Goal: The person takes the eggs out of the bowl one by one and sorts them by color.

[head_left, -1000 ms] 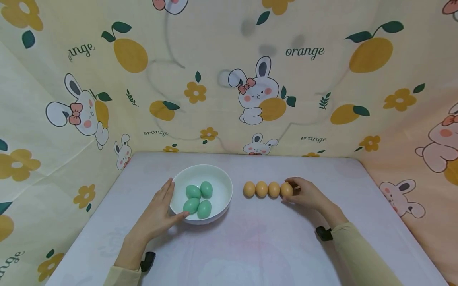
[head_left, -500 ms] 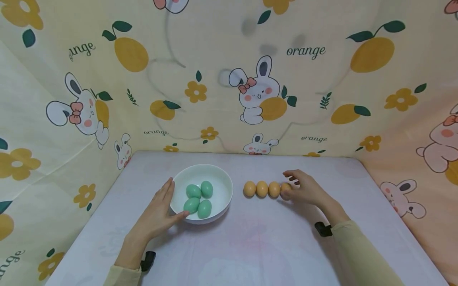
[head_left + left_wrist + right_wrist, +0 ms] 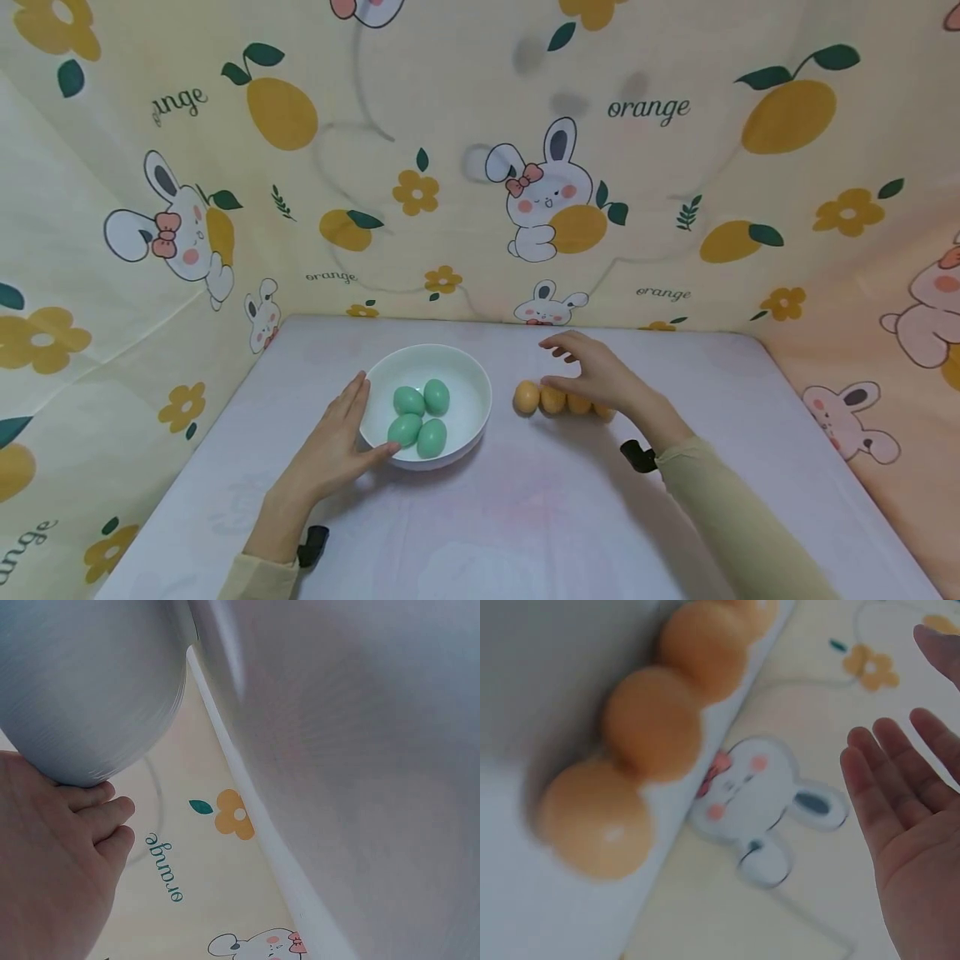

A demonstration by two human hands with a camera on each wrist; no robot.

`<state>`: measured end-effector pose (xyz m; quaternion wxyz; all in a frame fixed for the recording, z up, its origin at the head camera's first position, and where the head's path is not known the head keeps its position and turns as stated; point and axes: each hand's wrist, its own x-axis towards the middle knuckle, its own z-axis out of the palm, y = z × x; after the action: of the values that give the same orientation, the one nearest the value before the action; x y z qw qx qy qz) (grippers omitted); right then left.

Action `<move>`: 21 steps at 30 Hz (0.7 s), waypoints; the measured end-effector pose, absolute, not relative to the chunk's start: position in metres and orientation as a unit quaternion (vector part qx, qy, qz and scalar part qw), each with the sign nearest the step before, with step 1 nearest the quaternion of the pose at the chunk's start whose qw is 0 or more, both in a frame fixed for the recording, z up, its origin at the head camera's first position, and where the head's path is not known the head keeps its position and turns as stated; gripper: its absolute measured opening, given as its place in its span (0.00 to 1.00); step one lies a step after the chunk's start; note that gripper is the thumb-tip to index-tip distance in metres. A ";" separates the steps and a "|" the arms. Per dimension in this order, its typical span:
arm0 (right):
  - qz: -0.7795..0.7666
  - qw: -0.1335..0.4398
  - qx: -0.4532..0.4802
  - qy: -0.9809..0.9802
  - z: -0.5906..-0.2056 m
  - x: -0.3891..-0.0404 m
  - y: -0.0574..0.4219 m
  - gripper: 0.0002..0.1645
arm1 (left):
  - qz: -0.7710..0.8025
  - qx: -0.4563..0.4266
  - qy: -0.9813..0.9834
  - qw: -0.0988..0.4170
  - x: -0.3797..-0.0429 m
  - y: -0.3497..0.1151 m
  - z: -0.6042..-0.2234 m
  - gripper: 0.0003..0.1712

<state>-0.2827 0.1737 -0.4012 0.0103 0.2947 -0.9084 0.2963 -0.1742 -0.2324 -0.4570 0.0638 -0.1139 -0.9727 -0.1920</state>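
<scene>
From where I stand, the left hand (image 3: 330, 450) has its fingers (image 3: 355, 400) laid nearly straight against the outside of the white bowl (image 3: 468, 404), thumb at the near rim; four green eggs (image 3: 408, 401) sit inside. The right hand (image 3: 596, 375) is spread open above the row of four yellow eggs (image 3: 552, 401) on the tabletop (image 3: 525, 517), thumb well apart from the fingers, gripping nothing.
</scene>
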 end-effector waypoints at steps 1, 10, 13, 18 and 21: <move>0.300 0.011 0.304 -0.904 -0.399 -0.283 0.168 0.33 | -0.193 -0.114 -0.973 0.063 -0.174 -0.232 -0.457 0.65; 0.304 -0.011 0.347 -0.887 -0.391 -0.288 0.114 0.29 | -0.188 -0.117 -0.973 0.066 -0.174 -0.234 -0.457 0.65; 0.296 -0.018 0.371 -0.880 -0.391 -0.288 0.095 0.30 | -0.190 -0.119 -0.972 0.068 -0.175 -0.235 -0.458 0.65; 0.271 -0.033 0.404 -0.873 -0.396 -0.288 0.067 0.30 | -0.194 -0.117 -0.972 0.064 -0.175 -0.235 -0.460 0.65; 0.262 -0.049 0.412 -0.871 -0.400 -0.289 0.054 0.29 | -0.196 -0.118 -0.971 0.063 -0.176 -0.235 -0.460 0.65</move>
<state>-0.2886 0.0543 -0.3998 -0.0490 0.4120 -0.8713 0.2622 -0.1759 -0.2353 -0.4598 0.0629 -0.1176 -0.9714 -0.1965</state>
